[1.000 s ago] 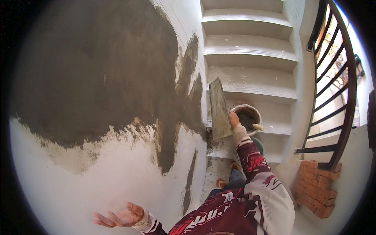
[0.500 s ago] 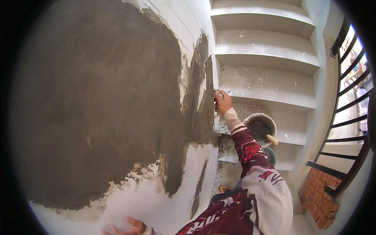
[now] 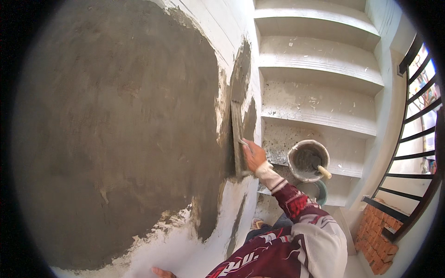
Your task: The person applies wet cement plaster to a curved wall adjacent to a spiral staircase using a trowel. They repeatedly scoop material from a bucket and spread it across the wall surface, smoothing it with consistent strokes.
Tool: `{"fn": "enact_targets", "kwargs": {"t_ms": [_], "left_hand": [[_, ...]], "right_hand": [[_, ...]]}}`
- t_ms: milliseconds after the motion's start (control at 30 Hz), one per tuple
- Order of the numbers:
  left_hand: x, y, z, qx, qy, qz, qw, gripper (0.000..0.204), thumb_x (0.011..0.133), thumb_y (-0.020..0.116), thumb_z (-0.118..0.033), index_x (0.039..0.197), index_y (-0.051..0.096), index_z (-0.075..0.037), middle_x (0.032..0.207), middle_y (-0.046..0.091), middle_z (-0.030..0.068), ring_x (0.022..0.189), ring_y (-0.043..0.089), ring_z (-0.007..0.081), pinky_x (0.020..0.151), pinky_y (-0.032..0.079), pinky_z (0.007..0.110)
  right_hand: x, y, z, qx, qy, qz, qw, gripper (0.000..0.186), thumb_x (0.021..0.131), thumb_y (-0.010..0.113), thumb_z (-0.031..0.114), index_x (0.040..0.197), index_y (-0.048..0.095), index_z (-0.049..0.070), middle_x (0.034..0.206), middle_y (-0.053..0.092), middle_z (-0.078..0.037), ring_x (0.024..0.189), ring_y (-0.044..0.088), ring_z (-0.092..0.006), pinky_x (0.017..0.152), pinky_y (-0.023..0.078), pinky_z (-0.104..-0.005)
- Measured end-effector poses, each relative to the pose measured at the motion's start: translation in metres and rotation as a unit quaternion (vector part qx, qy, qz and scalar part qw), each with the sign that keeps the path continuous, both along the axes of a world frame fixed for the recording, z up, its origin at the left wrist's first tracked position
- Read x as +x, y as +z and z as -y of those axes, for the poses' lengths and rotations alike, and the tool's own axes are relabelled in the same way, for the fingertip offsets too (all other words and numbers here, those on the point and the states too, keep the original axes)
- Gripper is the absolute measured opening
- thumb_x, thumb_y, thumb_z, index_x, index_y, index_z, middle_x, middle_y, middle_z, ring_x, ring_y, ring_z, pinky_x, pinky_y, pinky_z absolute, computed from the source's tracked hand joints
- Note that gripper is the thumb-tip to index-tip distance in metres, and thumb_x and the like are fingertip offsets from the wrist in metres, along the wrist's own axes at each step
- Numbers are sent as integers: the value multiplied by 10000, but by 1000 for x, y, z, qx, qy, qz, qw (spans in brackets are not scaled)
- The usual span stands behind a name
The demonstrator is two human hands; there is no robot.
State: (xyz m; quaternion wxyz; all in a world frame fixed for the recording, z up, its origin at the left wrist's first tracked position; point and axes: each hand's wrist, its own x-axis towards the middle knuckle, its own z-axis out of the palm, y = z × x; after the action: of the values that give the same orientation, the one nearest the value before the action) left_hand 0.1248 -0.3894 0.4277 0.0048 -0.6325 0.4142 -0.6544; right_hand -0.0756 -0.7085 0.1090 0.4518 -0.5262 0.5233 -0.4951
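My right hand (image 3: 254,156) is closed round the handle of a long plastering trowel (image 3: 237,121). The trowel's narrow blade is upright in the picture, against the wall along the right edge of the grey mortar (image 3: 134,125). To the right of the blade, a separate streak of mortar covers part of the white wall. Only part of my left hand (image 3: 163,272) shows at the bottom edge, by the bare white wall (image 3: 185,252); its visible fingers are stretched out and hold nothing.
On the stairs (image 3: 315,95) at the right stands a bucket (image 3: 290,160) of mortar, with a wooden-handled tool (image 3: 324,172) in it. A green tub (image 3: 321,192) is just below it. Splashes mark the steps. A dark railing (image 3: 417,137) and stacked bricks (image 3: 378,231) lie farther right.
My right hand has brought the trowel down and left, from the wall's edge by the stairs onto the mortar's border. My left hand has slipped lower, mostly out of view.
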Motion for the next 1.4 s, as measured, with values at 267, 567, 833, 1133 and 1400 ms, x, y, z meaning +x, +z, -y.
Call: {"fn": "enact_targets", "kwargs": {"t_ms": [267, 567, 833, 1133, 1400], "left_hand": [[9, -5, 6, -21, -50, 10, 998, 677, 731, 640, -483, 1181, 533, 12, 1356, 361, 320, 1273, 287, 513, 1033, 171, 646], [11, -8, 6, -1, -23, 15, 1000, 663, 761, 612, -463, 1211, 520, 15, 1361, 355, 322, 1265, 298, 516, 1035, 180, 640], [11, -15, 24, 1, -3, 12, 1000, 662, 766, 607, -461, 1215, 517, 16, 1361, 353, 323, 1265, 298, 517, 1035, 180, 640], [14, -28, 41, 11, 16, 3, 1000, 662, 771, 601, -460, 1221, 513, 17, 1362, 351, 324, 1264, 298, 518, 1035, 181, 639], [8, -25, 53, 11, 26, 2, 1000, 662, 776, 596, -459, 1225, 509, 18, 1363, 349, 325, 1263, 298, 519, 1034, 182, 639]], "right_hand": [[-71, 18, 144, 19, -60, -130, 990, 435, 949, 409, 406, 1145, 586, 61, 1116, 603, -218, 1060, 559, -391, 916, 449, -417], [15, -33, -35, 29, -26, -45, 998, 342, 949, 432, 272, 1173, 587, 65, 1141, 606, -186, 1065, 577, -349, 920, 444, -394], [-9, -12, 140, 18, -81, -78, 993, 419, 964, 368, 350, 1160, 577, 45, 1091, 618, -207, 1038, 586, -353, 900, 449, -416], [-63, 3, 313, 78, -74, -106, 989, 375, 944, 419, 308, 1075, 593, 2, 796, 647, -152, 644, 624, -269, 646, 514, -394], [23, 17, -1, 80, 4, -13, 997, 454, 977, 345, 377, 1217, 565, 60, 1150, 596, -215, 1100, 554, -363, 954, 420, -402]]}}
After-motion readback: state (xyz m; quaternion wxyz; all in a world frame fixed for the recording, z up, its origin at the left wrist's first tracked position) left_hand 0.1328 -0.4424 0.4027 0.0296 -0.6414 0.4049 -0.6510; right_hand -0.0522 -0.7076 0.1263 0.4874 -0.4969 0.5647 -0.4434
